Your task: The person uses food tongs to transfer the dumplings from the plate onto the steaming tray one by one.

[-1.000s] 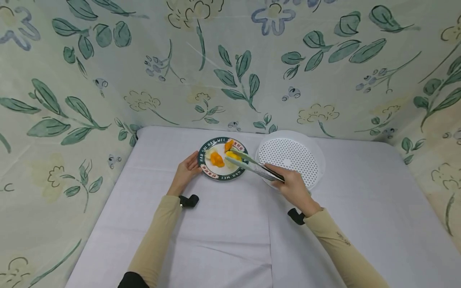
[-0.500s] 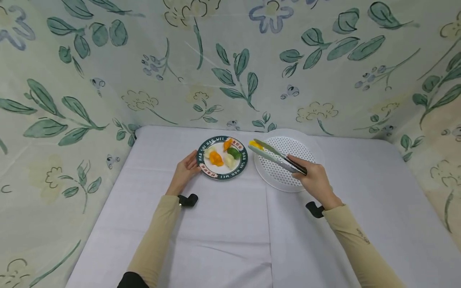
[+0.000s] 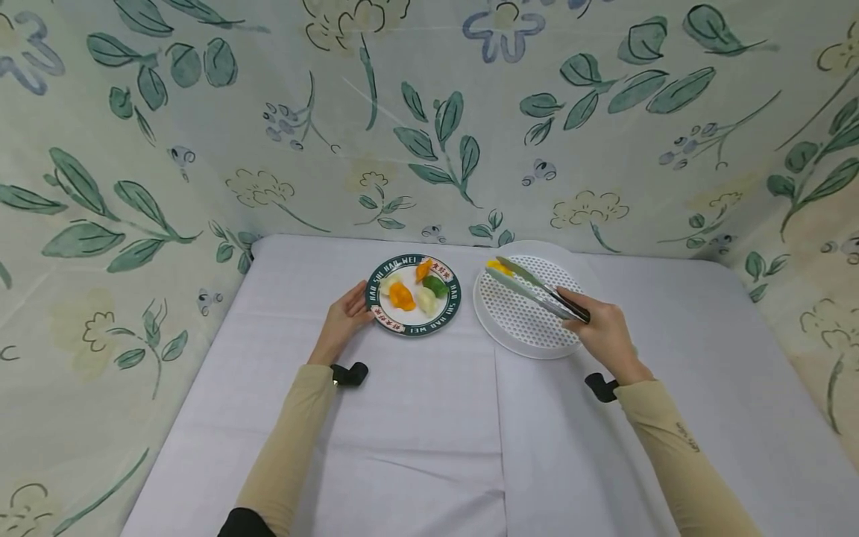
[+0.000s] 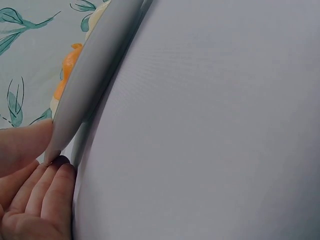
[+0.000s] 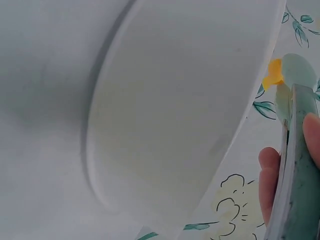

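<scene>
My left hand (image 3: 345,319) holds the left edge of a green-rimmed plate (image 3: 416,329). In the left wrist view the thumb lies on the upper side of the plate (image 4: 95,85) and the fingers beneath it. The plate carries two orange pieces (image 3: 403,297), a green piece (image 3: 435,286) and pale pieces (image 3: 426,301). My right hand (image 3: 609,339) grips tongs (image 3: 573,306) with pale green tips and black handles. Between the tips sits a small yellow piece (image 3: 498,265), over the left back part of a white perforated tray (image 3: 520,348). The right wrist view also shows the yellow piece (image 5: 273,74).
The round tray stands right of the plate, both near the back edge of a table under white cloth (image 3: 416,418). Behind hangs a curtain (image 3: 429,149) printed with leaves and flowers. Black wrist cameras (image 3: 350,374) sit on both wrists.
The tongs lifted the yellow piece off the plate and carried it right, over the tray, uncovering the green and pale pieces. My left hand kept its hold on the plate.
</scene>
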The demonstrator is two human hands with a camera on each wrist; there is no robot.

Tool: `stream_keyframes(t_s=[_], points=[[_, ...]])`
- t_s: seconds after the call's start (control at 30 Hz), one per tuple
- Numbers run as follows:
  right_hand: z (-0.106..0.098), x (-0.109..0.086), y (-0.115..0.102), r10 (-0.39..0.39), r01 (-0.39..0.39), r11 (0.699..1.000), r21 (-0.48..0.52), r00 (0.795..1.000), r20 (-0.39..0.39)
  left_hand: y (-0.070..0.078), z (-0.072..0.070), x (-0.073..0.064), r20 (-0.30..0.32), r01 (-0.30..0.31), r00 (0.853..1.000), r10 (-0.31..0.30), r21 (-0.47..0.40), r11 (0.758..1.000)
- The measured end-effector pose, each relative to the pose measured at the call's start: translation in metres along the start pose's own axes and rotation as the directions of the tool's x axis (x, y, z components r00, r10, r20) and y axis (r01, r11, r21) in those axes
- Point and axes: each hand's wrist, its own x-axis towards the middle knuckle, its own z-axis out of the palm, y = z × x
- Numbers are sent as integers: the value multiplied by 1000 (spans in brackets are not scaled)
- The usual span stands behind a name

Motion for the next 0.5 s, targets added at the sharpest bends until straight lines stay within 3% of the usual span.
stream_keyframes(t_s=[0.5], points=[[3,3,26,77,-76,995,-57,997,1,-1,-2,0,-3,0,1000,0,7,1000]])
